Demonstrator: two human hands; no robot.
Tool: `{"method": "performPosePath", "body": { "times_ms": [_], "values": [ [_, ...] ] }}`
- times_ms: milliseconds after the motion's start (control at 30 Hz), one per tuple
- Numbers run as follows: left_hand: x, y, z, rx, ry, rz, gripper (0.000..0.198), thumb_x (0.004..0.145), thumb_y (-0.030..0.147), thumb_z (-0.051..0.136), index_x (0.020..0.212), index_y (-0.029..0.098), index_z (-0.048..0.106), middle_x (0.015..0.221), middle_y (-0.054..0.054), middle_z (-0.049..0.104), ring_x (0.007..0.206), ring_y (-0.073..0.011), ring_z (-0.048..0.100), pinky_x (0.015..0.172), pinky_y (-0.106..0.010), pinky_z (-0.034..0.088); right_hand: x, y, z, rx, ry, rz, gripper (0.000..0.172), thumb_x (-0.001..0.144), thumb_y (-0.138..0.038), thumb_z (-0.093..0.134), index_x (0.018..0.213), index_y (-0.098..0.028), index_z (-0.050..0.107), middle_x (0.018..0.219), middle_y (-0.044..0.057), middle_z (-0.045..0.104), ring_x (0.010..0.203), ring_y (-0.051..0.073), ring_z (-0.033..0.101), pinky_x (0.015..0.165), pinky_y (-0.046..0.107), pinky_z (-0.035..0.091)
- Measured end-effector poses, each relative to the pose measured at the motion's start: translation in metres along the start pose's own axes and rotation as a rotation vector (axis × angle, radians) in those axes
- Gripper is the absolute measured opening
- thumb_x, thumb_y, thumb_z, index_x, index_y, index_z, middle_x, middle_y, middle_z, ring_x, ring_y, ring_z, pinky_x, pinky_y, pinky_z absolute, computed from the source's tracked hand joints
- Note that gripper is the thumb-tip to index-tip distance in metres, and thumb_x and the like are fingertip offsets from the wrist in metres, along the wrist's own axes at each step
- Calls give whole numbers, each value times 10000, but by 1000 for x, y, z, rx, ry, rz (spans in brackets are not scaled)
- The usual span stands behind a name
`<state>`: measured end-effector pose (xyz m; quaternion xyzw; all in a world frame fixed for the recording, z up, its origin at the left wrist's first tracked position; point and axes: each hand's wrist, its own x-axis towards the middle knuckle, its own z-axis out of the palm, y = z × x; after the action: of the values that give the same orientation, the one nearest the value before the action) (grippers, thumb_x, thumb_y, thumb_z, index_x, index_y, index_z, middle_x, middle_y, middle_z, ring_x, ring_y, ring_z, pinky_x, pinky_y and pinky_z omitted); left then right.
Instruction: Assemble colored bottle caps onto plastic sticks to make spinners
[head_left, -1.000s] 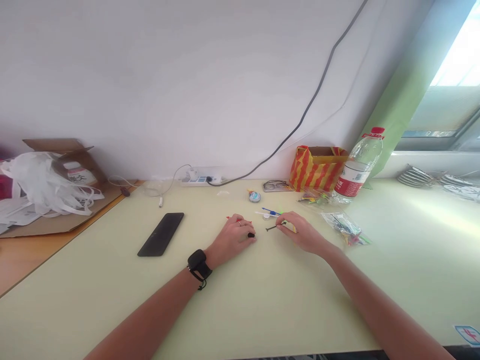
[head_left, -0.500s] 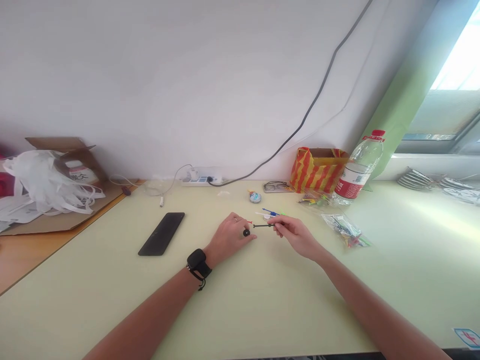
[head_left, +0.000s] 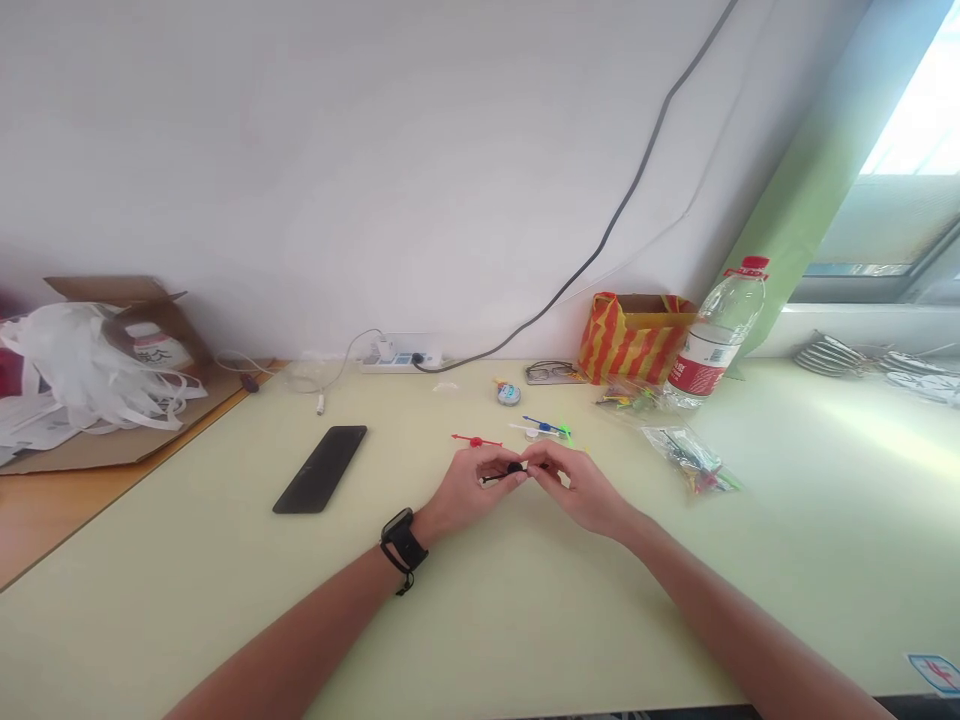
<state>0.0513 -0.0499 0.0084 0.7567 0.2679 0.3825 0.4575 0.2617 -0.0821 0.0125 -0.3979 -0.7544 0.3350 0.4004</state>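
Near the middle of the table, my left hand (head_left: 472, 490) and my right hand (head_left: 581, 488) meet at the fingertips around a small black piece (head_left: 514, 468) with a thin black stem. Both hands pinch it, one from each side. Just beyond my left hand lies a red arrow-shaped piece (head_left: 477, 441). Behind my right hand are a blue arrow piece (head_left: 546, 426), a white one (head_left: 531, 433) and a green one (head_left: 566, 434), close together. My fingers partly cover the black piece.
A black phone (head_left: 321, 470) lies left. Behind are a power strip (head_left: 401, 355), a small round tin (head_left: 508, 395), glasses (head_left: 551, 373), a striped bag (head_left: 634, 340) and a bottle (head_left: 716, 340). A plastic packet (head_left: 691, 460) sits right, a cardboard box (head_left: 161, 300) far left.
My hands have come together, bringing the black stem and round black piece to one spot. My left hand has turned and moved slightly, uncovering the red arrow piece.
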Motion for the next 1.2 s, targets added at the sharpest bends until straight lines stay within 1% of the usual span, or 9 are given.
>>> {"method": "performPosePath", "body": {
  "times_ms": [233,400,567,667,767,867,967,1067,1200],
  "values": [
    [4,-9,-5,39,38,-38,246,897,368,735,1026,161,771,988,-94,752,896,-222,722,874,-375,604,1,9,-7,-111,22,-25,207,1010,-339,494,1137,-248,631,903,41,710,802,192,622,706,326,501],
    [4,-8,-11,170,24,-16,215,919,366,701,1014,178,746,984,-69,749,873,-194,709,862,-345,601,5,30,-48,-303,84,42,194,967,-309,516,996,-235,692,895,45,728,751,185,613,666,319,487],
    [-1,-12,-11,553,-72,68,227,1004,347,575,1152,279,733,1251,-54,717,1242,-267,581,1047,-435,500,0,53,-86,-416,-116,151,220,846,-208,561,930,-243,761,966,53,749,800,199,642,706,324,511],
    [0,-15,-12,806,-8,99,292,981,341,612,1263,321,686,1409,-41,635,1351,-317,472,1094,-508,428,-2,60,-93,-415,-185,191,272,822,-167,536,909,-243,783,991,60,741,824,204,654,734,325,517],
    [3,-10,-17,958,184,45,383,953,401,643,1316,281,615,1292,-75,670,1196,-302,567,1013,-472,454,-4,60,-95,-412,-204,214,309,822,-151,518,936,-250,788,1026,58,737,859,208,660,755,322,517],
    [4,-2,-25,1063,267,-65,257,967,439,578,1101,227,636,1035,-68,692,961,-261,637,842,-395,479,-5,58,-98,-424,-220,230,304,816,-167,544,978,-258,785,1043,54,729,870,209,651,773,323,517],
    [1,0,-30,1133,200,-200,172,928,389,587,971,223,605,928,-53,680,843,-250,644,706,-361,448,-5,56,-102,-436,-245,254,221,817,-230,603,943,-255,783,1013,56,714,860,213,639,778,330,517],
    [-4,-4,-27,1096,108,-293,133,919,306,574,1013,217,599,973,-72,697,866,-264,660,700,-362,450,-5,55,-102,-432,-239,267,149,833,-306,639,875,-250,771,990,59,707,881,225,642,795,347,517],
    [-4,-7,-21,943,110,-224,158,957,264,537,1067,197,629,1070,-113,681,907,-269,663,781,-396,492,-3,47,-97,-372,-176,230,158,892,-378,616,887,-247,703,984,56,707,949,241,640,832,379,513]
  ]
}}
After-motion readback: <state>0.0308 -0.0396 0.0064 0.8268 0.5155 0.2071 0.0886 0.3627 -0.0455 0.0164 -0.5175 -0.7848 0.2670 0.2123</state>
